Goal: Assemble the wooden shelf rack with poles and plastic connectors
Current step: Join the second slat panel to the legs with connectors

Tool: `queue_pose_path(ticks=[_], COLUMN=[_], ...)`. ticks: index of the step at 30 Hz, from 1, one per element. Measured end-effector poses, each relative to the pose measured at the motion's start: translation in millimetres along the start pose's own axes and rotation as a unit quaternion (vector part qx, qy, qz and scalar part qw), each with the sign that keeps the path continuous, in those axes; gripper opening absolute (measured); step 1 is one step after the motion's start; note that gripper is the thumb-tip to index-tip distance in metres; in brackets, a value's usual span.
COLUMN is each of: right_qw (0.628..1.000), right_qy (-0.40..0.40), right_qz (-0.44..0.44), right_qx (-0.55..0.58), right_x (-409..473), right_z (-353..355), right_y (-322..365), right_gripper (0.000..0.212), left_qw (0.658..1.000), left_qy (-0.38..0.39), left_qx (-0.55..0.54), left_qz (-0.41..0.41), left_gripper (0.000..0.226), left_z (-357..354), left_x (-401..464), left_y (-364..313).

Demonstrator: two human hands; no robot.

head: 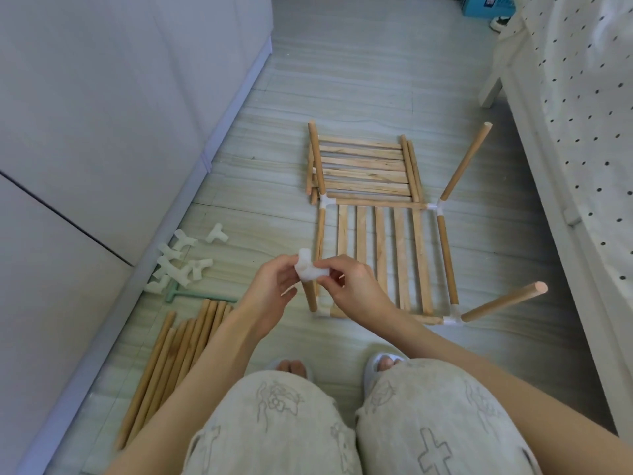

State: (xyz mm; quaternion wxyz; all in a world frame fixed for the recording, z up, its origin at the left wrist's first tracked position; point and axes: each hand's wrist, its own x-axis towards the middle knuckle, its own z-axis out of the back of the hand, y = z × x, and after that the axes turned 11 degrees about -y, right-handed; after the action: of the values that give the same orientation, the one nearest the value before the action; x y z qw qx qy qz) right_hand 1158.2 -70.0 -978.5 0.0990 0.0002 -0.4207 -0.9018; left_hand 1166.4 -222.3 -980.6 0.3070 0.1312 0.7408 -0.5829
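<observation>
One grey plank floor [359, 80] — white cabinet [102, 114] adj.

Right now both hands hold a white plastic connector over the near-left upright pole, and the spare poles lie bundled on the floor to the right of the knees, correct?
Not quite. The spare poles lie on the floor to the left of the knees, beside the cabinet, not to the right. The rest stands: in the head view the left hand and right hand both hold the white plastic connector over the near-left upright pole.
</observation>
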Motion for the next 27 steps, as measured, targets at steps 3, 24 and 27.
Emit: queue_pose_path(ticks=[3,24,27], right_qw=[1.0,0.982,0.984], right_qy=[0.014,0.157,0.15], right_qz=[0.0,0.059,0.059], right_qx=[-0.012,-0.084,-0.081], right_x=[4,15,16], right_z=[3,-57,-57], right_y=[-6,-80,-80], right_gripper=[0.031,0.028,0.029], left_qw=[0.998,0.961,0.957], left_qy=[-0.017,0.009,0.02], left_qx=[0.058,0.236,0.245], left_qz=[0.02,-0.144,-0.152], left_gripper=[0.029,0.036,0.034], left_z=[-11,-63,-66], left_x=[10,66,67], left_y=[-8,-14,-15])
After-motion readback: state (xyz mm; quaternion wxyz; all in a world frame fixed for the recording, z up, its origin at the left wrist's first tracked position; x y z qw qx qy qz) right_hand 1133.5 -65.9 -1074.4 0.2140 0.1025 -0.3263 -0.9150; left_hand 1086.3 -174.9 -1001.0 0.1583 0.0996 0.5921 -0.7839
